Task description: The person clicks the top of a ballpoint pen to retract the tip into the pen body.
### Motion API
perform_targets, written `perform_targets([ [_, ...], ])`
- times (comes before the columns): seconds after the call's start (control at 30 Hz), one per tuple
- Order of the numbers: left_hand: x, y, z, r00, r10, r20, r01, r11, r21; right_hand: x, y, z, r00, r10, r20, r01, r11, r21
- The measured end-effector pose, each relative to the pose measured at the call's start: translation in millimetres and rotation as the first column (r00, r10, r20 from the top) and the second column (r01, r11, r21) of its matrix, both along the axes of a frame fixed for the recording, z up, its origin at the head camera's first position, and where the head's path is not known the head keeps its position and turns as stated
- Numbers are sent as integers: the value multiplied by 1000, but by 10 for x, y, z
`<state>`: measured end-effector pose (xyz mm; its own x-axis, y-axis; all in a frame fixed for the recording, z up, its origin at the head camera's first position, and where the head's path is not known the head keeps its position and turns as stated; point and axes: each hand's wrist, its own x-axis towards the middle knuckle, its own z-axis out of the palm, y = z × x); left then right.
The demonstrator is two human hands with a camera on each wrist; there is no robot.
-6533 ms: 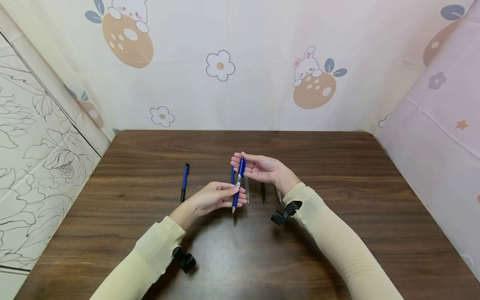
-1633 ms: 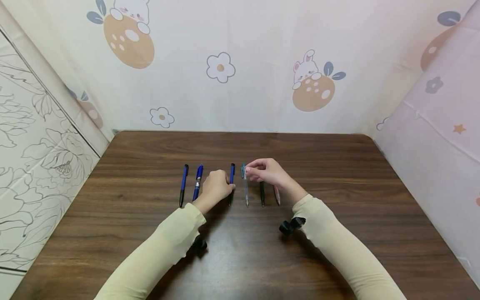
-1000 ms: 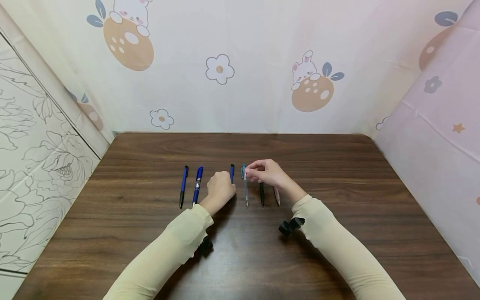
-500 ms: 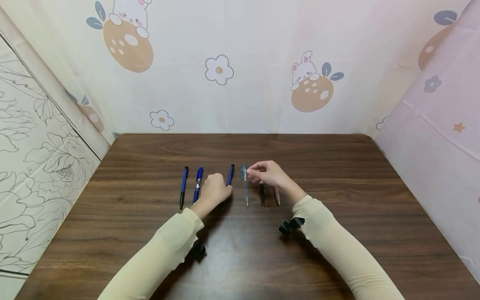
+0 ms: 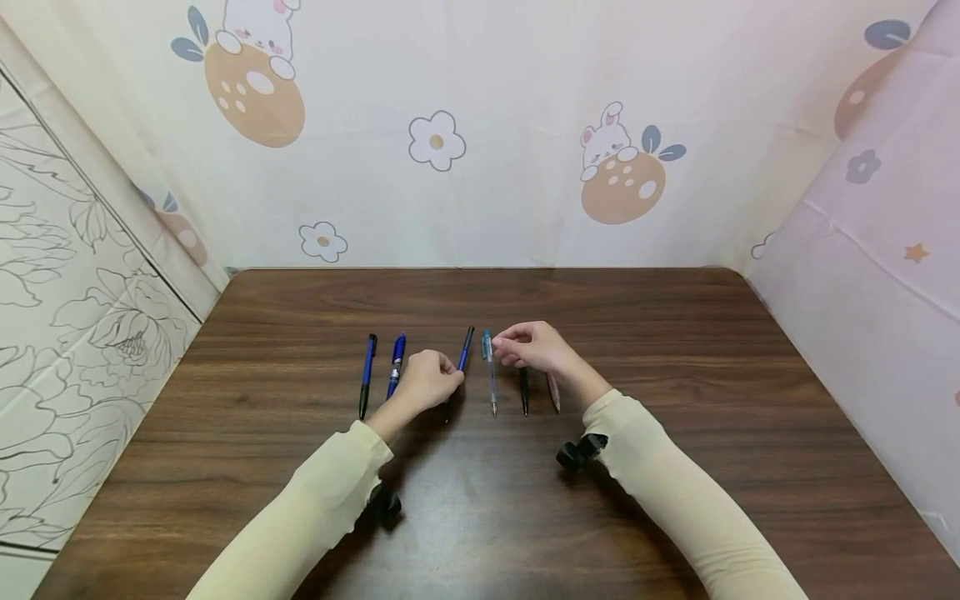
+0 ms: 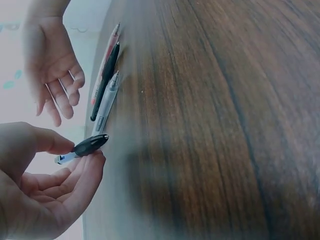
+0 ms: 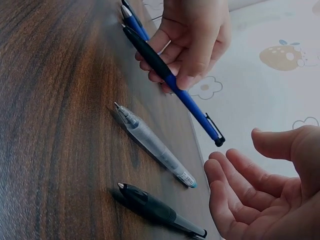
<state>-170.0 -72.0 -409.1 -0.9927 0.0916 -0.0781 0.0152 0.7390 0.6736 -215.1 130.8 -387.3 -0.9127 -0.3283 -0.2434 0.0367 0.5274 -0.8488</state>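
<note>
Blue-and-black pen (image 7: 170,80) slants over the table (image 5: 480,517), clip end pointing away and rightward from the person, tip nearer them; I see the left hand (image 5: 427,379) pinching its barrel, the right hand (image 5: 536,346) loosely open beside the clear pen (image 5: 492,383).

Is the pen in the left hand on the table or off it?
Off: the left hand holds the blue pen clear of the table in both wrist views.

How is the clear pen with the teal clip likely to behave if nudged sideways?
The clear pen would probably roll a little, as it looks round, though the projecting teal clip may stop it. It is likely stiff, lying straight on the wood-grain table, and its slimness suggests little weight.
</note>
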Motion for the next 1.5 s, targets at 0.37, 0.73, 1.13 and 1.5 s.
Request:
perform_targets([
  [0.37, 12, -20, -31, 998, -43, 39, 38, 991, 131, -11, -37, -52, 999, -22, 42, 25, 998, -65],
  [0.73, 20, -26, -40, 997, -70, 42, 62, 984, 169, -53, -71, -100, 995, -32, 99, 47, 986, -158],
  [1.13, -18, -41, -77, 981, -116, 158, 53, 932, 359, -76, -118, -90, 983, -39, 177, 91, 950, -297],
  [1.5, 9, -49, -78, 951, -220, 218, 70, 839, 539, -90, -150, -81, 941, -40, 336, 196, 873, -447],
])
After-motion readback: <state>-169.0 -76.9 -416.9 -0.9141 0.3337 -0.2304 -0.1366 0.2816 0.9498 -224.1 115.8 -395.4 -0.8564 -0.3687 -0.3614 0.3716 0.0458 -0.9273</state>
